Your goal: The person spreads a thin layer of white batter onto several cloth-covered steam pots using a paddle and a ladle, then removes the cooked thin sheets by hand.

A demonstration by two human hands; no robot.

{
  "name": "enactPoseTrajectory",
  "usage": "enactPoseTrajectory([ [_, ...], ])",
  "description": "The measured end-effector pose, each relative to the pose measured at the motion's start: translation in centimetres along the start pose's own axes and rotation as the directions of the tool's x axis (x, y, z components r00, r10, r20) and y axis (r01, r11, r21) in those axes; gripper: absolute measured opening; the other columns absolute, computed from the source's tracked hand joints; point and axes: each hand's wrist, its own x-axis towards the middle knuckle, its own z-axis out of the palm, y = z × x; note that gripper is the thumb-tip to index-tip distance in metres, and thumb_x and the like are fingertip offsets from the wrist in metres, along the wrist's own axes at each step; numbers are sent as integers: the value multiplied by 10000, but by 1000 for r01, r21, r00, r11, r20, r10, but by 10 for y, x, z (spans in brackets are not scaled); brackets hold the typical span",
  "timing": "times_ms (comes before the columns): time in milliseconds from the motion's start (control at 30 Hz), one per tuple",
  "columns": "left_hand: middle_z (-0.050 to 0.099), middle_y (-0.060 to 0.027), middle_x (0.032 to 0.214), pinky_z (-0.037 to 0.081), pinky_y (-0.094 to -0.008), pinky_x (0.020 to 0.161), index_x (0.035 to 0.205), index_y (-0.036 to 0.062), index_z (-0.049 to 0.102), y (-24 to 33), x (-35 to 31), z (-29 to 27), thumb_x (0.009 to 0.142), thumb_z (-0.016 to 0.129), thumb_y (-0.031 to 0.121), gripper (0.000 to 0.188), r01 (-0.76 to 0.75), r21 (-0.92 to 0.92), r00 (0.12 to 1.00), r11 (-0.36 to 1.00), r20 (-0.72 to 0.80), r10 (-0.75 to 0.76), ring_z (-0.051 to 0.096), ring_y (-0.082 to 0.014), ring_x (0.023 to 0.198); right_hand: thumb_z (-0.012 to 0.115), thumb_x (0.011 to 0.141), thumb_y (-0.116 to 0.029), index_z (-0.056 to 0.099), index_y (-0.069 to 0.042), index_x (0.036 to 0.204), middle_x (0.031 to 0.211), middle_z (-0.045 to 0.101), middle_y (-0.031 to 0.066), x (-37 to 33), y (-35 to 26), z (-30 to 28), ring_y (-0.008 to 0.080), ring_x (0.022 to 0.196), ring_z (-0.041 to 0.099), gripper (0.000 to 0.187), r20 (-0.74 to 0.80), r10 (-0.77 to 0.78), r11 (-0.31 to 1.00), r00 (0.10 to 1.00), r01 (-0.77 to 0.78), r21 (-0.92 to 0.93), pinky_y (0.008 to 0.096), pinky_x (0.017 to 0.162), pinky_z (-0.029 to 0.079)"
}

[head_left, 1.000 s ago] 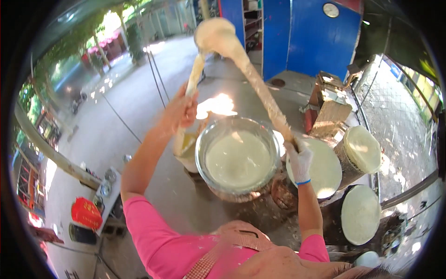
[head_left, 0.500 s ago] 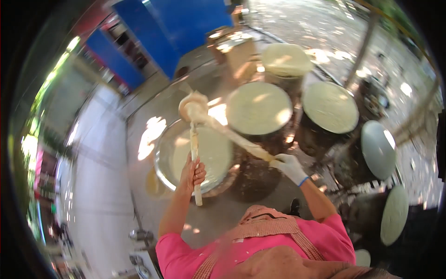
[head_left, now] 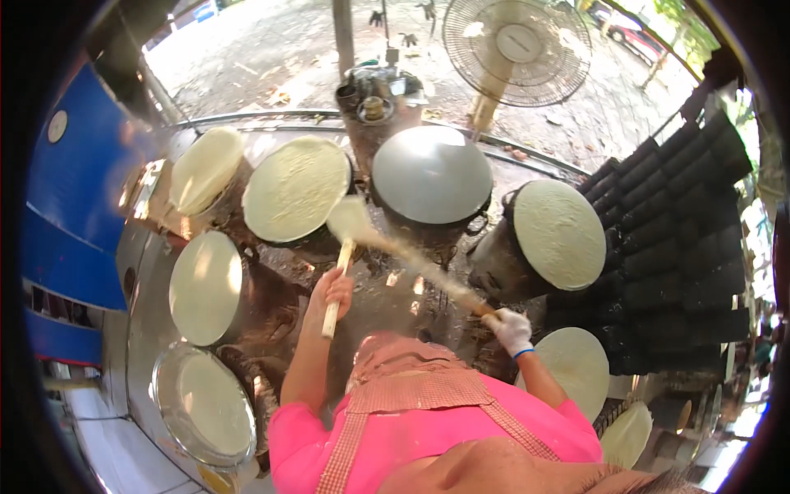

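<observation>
My bare left hand is wrapped around a pale, flat wooden handle, held upright. A white glove with a blue cuff covers my right hand, which is closed on a long batter-coated stick. This stick slants up and left to a pale, blurred head by the top of the wooden handle. I cannot tell which tool that head belongs to. Both tools are held up between two round pans: one coated with pale batter, the other bare, shiny grey.
Several more batter-topped round pans curve around me, including one at the right and one at the left. A metal basin of pale batter stands at lower left. A fan and dark corrugated sheets stand beyond.
My view has swung to the right. Both tools have gone from over the batter basin to between the batter-coated pan and the grey pan. Each hand keeps its hold.
</observation>
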Motion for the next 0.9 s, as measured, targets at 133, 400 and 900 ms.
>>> enactPoseTrajectory([
  [133,291,27,537,284,-261,351,1152,126,482,36,156,50,1003,449,240,191,132,644,948,754,-304,93,300,-86,403,656,847,-456,685,-21,1061,912,685,229,47,26,-57,368,872,671,485,-320,230,959,919,-159,234,415,762,518],
  [400,470,-102,709,400,-349,408,1198,153,452,94,386,16,848,524,79,365,134,990,853,-38,-95,514,466,-205,477,632,861,-291,665,-182,1182,981,671,210,171,-46,-43,388,876,640,340,-281,135,991,950,-129,41,442,767,507],
  [900,495,-169,1408,457,-308,914,1486,141,326,143,325,118,816,462,54,689,-73,511,609,-856,703,367,605,-273,1107,674,829,-205,720,-32,1037,872,711,183,283,-25,44,188,758,680,275,-287,417,612,863,-32,790,298,735,506],
])
